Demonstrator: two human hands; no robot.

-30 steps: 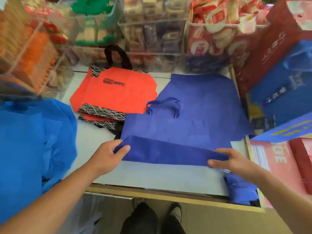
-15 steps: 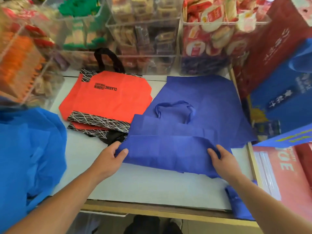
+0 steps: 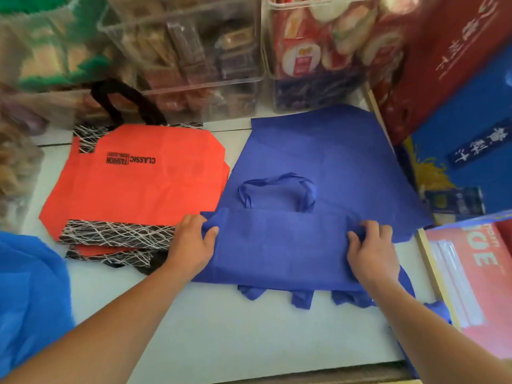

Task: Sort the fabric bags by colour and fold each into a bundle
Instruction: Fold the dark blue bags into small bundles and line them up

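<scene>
The blue bag (image 3: pixel 318 162) lies on the table (image 3: pixel 235 336), right of the orange bags (image 3: pixel 138 187). The left hand (image 3: pixel 191 245) and the right hand (image 3: pixel 371 250) pinch its folded edge, fingers curled on the fabric.

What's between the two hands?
Head view: only the folded-over flap of the dark blue bag spans from the left hand to the right hand; both grip its ends.

Printed bags (image 3: pixel 144 184) left of plain bag (image 3: pixel 318 151), bins (image 3: pixel 194 51) behind
</scene>
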